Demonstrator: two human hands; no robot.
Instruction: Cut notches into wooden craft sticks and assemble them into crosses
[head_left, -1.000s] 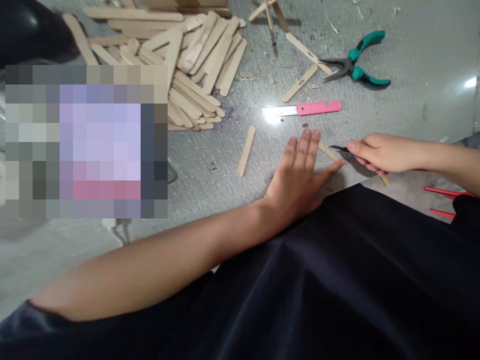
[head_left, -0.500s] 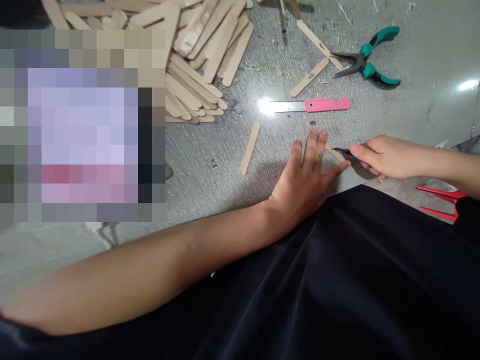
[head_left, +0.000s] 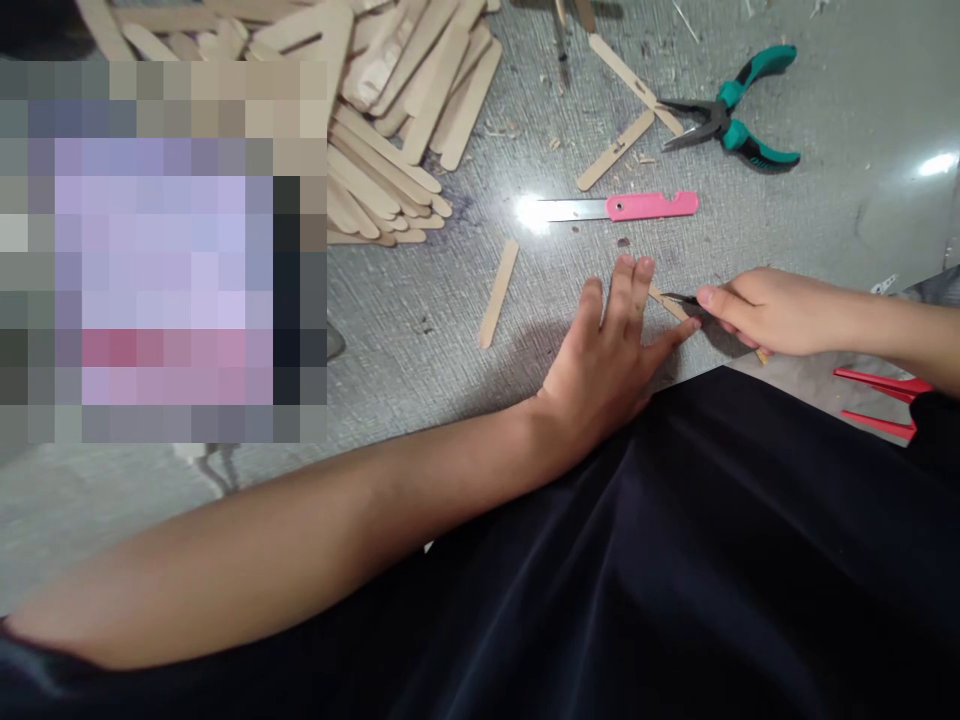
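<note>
My left hand (head_left: 600,350) lies palm down on the table with its fingers spread. Its thumb and fingertips rest against a narrow wooden craft stick (head_left: 672,307), pressing it to the surface. From the right, my right hand (head_left: 750,312) is closed around a slim craft knife (head_left: 681,299); most of its handle is hidden in the fist. The dark pointed blade touches the stick between the hands. A short cut piece of craft stick (head_left: 499,295) lies left of my left hand.
Beyond the hands lies a pink-handled folding saw (head_left: 652,206). Green-handled long-nose pliers (head_left: 724,118) sit near notched sticks (head_left: 616,150). A large pile of craft sticks (head_left: 420,90) fills the upper left, beside a pixelated area. Red-handled scissors (head_left: 877,380) lie at right.
Both hands stay almost in place, with the blade tip shifted very slightly left along the stick. The whole view has drifted a little.
</note>
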